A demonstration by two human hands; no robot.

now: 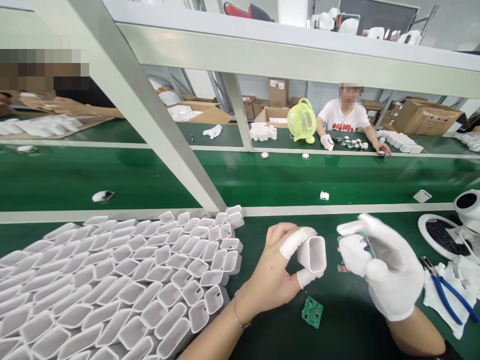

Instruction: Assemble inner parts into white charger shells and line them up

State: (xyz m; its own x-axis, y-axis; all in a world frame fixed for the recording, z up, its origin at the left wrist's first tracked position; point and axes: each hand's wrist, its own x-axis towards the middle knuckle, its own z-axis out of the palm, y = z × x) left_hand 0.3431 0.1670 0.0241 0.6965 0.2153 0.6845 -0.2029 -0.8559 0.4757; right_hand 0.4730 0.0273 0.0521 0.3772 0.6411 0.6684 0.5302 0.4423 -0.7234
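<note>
My left hand (281,265), with white finger cots on thumb and finger, grips a white plastic housing (312,254) whose open end faces right. My right hand (393,270) wears a white glove and is closed on a circuit board with a white cover (354,254). That board is held a short gap to the right of the housing, apart from it. Part of it is hidden by the gloved fingers. On the green bench below lies a loose green circuit board (312,312), touched by neither hand.
Many white housings (123,280) stand packed at left, open ends up. Blue-handled pliers (446,292) lie on a white cloth at right, near a small white fan (467,210). A green conveyor (262,182) carries scattered parts. Across it a co-worker (345,115) sits behind a green fan (302,121).
</note>
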